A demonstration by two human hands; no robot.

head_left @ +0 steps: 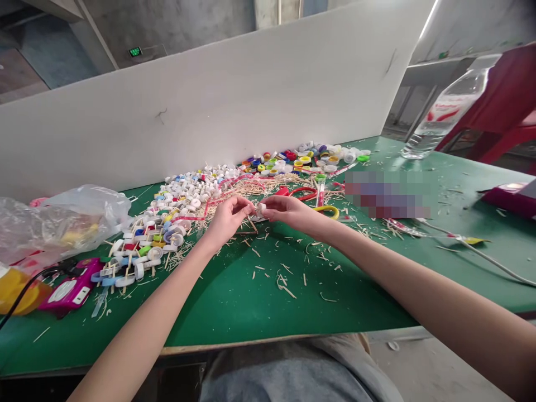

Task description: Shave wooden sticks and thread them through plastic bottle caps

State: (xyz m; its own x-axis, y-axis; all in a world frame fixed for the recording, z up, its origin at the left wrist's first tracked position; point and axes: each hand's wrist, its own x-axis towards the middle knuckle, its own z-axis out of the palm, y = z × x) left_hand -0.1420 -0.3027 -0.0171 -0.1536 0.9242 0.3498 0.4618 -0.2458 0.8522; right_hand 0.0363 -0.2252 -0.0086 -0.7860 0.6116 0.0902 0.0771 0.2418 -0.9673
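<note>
Above the green table, my two hands meet fingertip to fingertip. My right hand pinches a small white bottle cap between thumb and fingers. Closed too, my left hand has its thumb and fingertips pressed together beside the cap; what they hold is too small to make out. Pale thin wooden sticks lie heaped just beyond the hands. Red-handled scissors and a curved yellow handle lie close to my right hand.
White and coloured caps, several with sticks through them, spread leftward. More caps lie at the back by a white partition. A plastic bag and magenta box are left. A water bottle and white cable are right.
</note>
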